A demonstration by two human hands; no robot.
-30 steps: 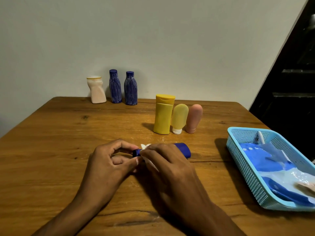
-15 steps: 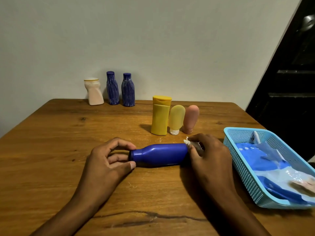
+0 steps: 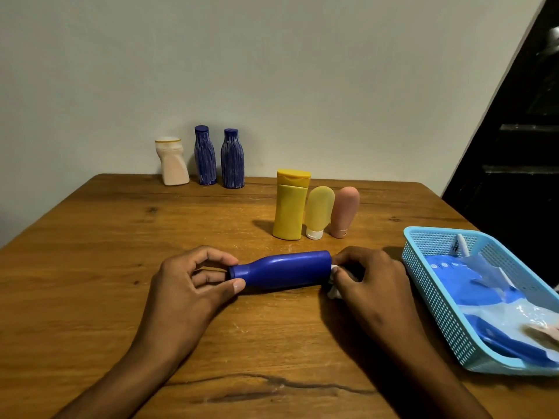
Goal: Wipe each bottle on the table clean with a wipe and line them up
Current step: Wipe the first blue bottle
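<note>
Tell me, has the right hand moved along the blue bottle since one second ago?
Yes. The right hand slid with the wipe from the bottle neck to its base, toward the basket.

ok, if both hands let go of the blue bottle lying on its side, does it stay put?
Probably not: the blue bottle lies on its round side on the flat table, so it may roll. Smooth glossy plastic, likely slippery. The left hand pinching its neck seems to steady it.

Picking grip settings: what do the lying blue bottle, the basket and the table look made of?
Blue bottle: likely plastic, smooth with a soft sheen, highlight along its shoulder. Basket: light blue moulded plastic, by its fine mesh walls. Table: wood or wood veneer, visible grain, knots and a dark crack.
</note>
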